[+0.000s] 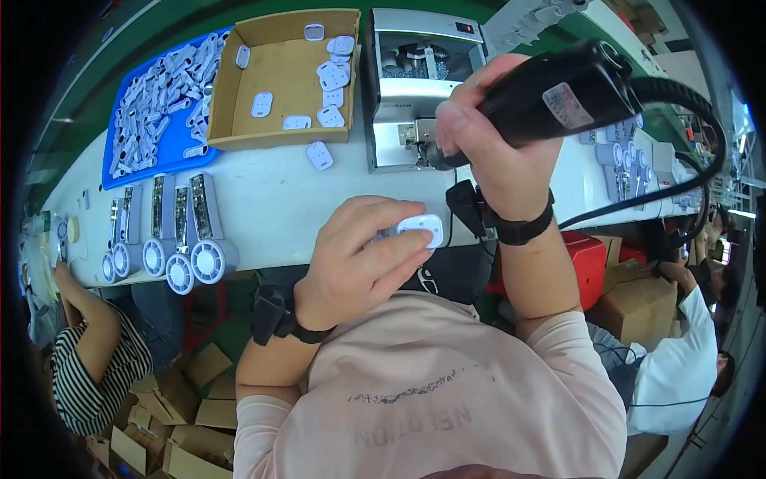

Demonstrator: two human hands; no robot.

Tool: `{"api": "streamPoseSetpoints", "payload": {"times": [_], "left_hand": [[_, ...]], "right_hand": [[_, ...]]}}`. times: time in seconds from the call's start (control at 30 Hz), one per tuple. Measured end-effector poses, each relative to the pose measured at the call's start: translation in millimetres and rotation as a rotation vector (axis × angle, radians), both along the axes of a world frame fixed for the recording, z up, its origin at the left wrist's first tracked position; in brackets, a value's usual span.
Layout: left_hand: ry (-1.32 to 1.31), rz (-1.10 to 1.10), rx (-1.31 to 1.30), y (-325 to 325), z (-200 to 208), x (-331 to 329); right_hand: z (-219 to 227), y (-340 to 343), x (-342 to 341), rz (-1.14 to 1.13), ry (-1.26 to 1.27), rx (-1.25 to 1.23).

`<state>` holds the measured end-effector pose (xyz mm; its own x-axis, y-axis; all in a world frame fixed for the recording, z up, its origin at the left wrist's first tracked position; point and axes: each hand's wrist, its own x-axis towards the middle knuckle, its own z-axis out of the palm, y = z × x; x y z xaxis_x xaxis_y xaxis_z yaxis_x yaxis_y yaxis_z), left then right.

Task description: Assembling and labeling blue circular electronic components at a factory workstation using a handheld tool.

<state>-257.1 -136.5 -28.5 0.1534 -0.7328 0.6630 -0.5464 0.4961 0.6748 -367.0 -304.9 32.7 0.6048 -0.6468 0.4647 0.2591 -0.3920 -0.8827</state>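
Note:
My right hand is wrapped around a black electric screwdriver with a thick cable. Its lower end is at the front opening of a grey screw feeder; the bit itself is hard to make out. Over the front edge of the table, my left hand pinches a small white plastic plate with rounded corners and small holes. A similar plate lies on the table beyond that hand. More of these plates lie in a shallow cardboard box left of the feeder.
A blue tray heaped with small white parts stands at the far left. Several white handheld units with round ends line the table's left front edge; more units are at right. Co-workers sit on both sides. Cardboard boxes cover floor at lower left.

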Motion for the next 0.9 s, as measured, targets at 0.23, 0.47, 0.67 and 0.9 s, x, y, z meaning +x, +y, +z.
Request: {"api": "streamPoseSetpoints", "payload": {"times": [0.23,0.47,0.67,0.9], "left_hand": [[0.124,-0.006,0.106,-1,5,-2],[0.120,-0.013,0.106,-4,9,-1],[0.111,-0.065,0.080,-6,8,2],[0.125,-0.023,0.049,-7,1,-8]], "right_hand": [[25,19,-33,0.004,-0.109,0.189],[69,24,-33,0.409,-0.226,0.012],[66,34,-24,0.354,-0.186,0.067],[67,43,-29,0.353,-0.119,0.036]]}}
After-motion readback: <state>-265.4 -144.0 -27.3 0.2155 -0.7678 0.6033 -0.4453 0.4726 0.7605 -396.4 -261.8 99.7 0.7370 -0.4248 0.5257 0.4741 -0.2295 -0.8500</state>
